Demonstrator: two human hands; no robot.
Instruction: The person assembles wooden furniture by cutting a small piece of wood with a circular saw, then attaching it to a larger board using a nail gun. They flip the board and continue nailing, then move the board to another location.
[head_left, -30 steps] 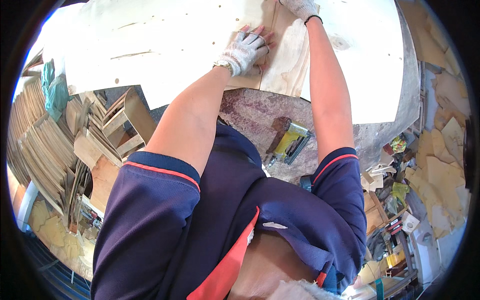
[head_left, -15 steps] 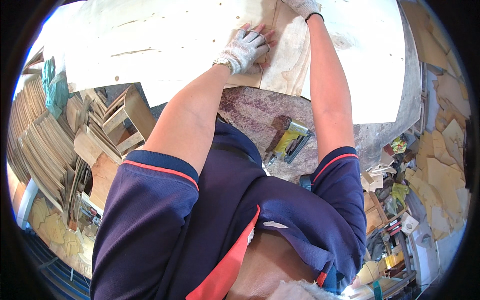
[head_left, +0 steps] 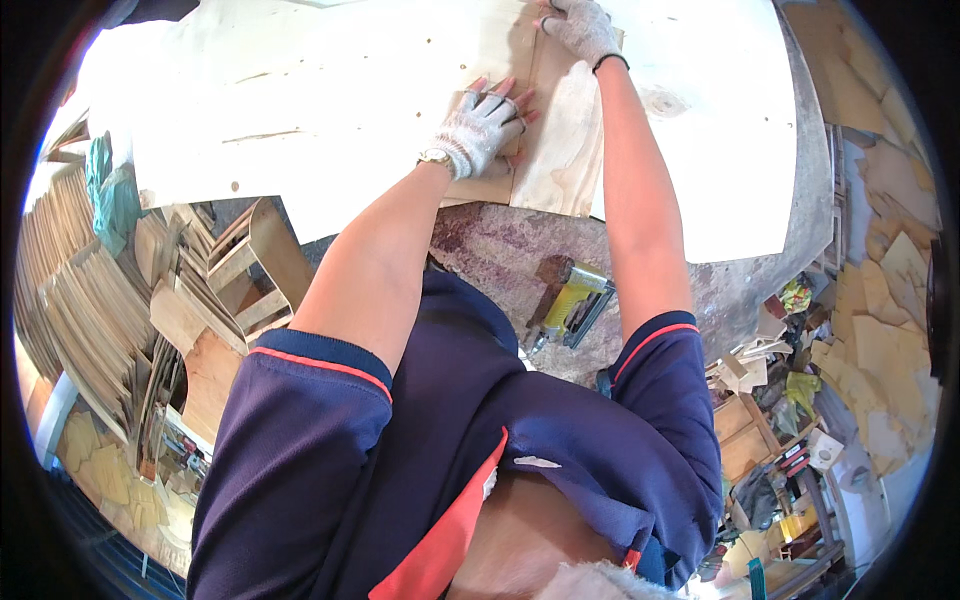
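Note:
My left hand (head_left: 478, 132), in a white fingerless work glove, lies with fingers spread on pale plywood sheeting (head_left: 350, 110). Its fingertips reach the edge of a narrower wood strip (head_left: 556, 150) with a brownish stain. Farther off, my right hand (head_left: 582, 30), gloved the same way, rests on that strip near its left seam, fingers stretched to the left and their tips partly at the picture's top. Nothing shows in either hand. A yellow and black nail gun (head_left: 580, 300) lies on the worn tabletop (head_left: 490, 240) between my forearms.
To the left stand stacked thin wood pieces (head_left: 90, 300), a wooden frame (head_left: 255, 260) and a green plastic bag (head_left: 110, 195). Another pale sheet (head_left: 715, 150) lies right of the strip. Scrap panels (head_left: 880, 350) and clutter cover the floor at right.
My right hand has come nearer and leftward along the strip, showing more of itself. My left hand stays spread on the plywood. The whole view has shifted slightly.

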